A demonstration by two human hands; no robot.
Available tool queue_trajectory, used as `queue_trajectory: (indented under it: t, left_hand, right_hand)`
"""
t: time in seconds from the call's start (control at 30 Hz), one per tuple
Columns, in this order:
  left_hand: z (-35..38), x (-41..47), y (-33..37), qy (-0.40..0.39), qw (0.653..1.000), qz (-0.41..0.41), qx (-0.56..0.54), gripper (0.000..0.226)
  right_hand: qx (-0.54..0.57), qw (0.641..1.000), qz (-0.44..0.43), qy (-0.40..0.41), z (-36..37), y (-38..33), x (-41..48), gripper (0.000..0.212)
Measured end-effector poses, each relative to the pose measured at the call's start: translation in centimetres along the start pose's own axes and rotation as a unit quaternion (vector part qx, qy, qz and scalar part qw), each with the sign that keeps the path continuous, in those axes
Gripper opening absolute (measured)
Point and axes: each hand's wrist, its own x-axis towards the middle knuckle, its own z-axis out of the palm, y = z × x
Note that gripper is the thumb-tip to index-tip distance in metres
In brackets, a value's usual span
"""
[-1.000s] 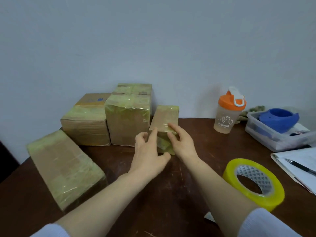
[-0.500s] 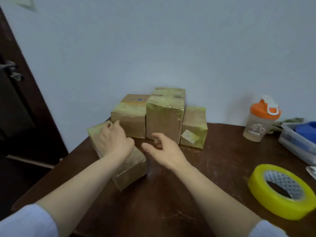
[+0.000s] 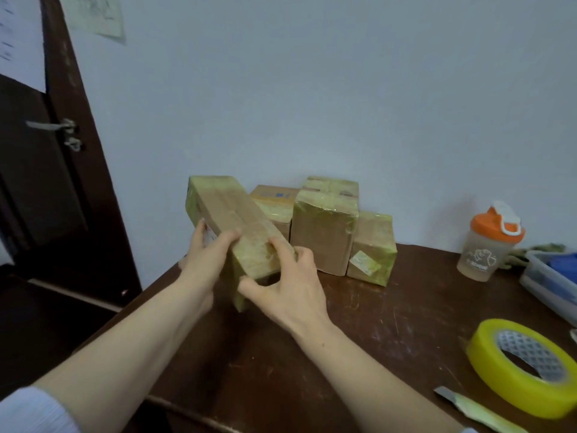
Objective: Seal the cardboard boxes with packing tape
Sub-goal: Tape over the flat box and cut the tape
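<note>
Gripping the taped box [image 3: 225, 210], left hand [image 3: 203, 260] and right hand [image 3: 290, 289] flank its near end.

Yellow tape roll [image 3: 487, 370], orange-lidded shaker bottle [image 3: 487, 245]

Counting four tape-wrapped brown cardboard boxes [image 3: 323, 235], one yellow roll of packing tape [image 3: 490, 373], one orange-lidded translucent shaker bottle [image 3: 482, 254], one clear plastic tub [image 3: 541, 278].

Shaker bottle [image 3: 482, 254] logo and door papers [image 3: 18, 42] unreadable
</note>
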Motion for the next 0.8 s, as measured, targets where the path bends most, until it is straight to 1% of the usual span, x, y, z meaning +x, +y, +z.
queue_trajectory:
  t: [0.03,0.1,0.17,0.23,0.3,0.37,0.43,0.53,0.57,0.63,0.67,0.73,0.8]
  left_hand:
    - [0.4,0.1,0.3,-0.029,0.999,0.009,-0.019,0.074]
    - [1.4,0.3,1.2,-0.078,0.995,0.003,-0.056,0.048]
    - [2.4,0.9,2.2,-0.089,0.994,-0.023,-0.059,0.032]
    - [3.2,1.8,3.3,-0.083,0.994,-0.043,-0.05,0.027]
    - [3.7,3.0,4.5,-0.081,0.994,-0.058,-0.049,0.023]
    - [4.1,4.3,5.5,-0.091,0.994,-0.058,-0.035,0.022]
    - [4.2,5.9,6.1,-0.111,0.993,-0.043,0.011,0.022]
    - [4.2,8.1,5.9,-0.126,0.989,-0.028,0.077,0.015]
    - [4.1,8.6,5.6,-0.123,0.988,-0.025,0.086,0.017]
    - [3.9,10.1,4.6,-0.115,0.99,-0.01,0.086,0.043]
    - [3.9,10.8,4.1,-0.106,0.991,0.001,0.079,0.05]
    - [4.2,11.8,3.3,-0.081,0.995,0.02,0.052,0.055]
    - [4.9,12.4,2.8,-0.051,0.996,0.049,0.055,0.057]
  right_hand:
    - [0.009,1.0,-0.009,0.016,-0.6,-0.2,0.3,0.087]
    - [0.008,0.999,-0.021,0.036,-1.8,-0.4,1.2,0.085]
    - [0.004,0.998,-0.024,0.054,-2.7,-0.4,2.4,0.082]
    - [0.013,0.997,-0.037,0.064,-3.4,-0.3,3.6,0.081]
    - [0.028,0.997,-0.05,0.055,-3.7,-0.1,4.9,0.079]
    - [0.025,0.997,-0.051,0.048,-3.6,0.1,6.3,0.07]
    - [0.001,0.997,-0.054,0.052,-3.0,0.0,7.8,0.058]
    - [-0.037,0.995,-0.063,0.061,-1.5,0.1,9.9,0.048]
    - [-0.048,0.995,-0.068,0.064,-0.8,0.2,10.5,0.046]
    - [-0.025,0.996,-0.065,0.064,0.2,0.7,11.7,0.042]
    - [0.007,0.996,-0.057,0.064,0.6,0.9,12.3,0.041]
    - [0.034,0.996,-0.05,0.071,0.9,1.5,13.4,0.042]
    - [-0.017,0.997,-0.049,0.056,0.8,1.9,14.0,0.052]
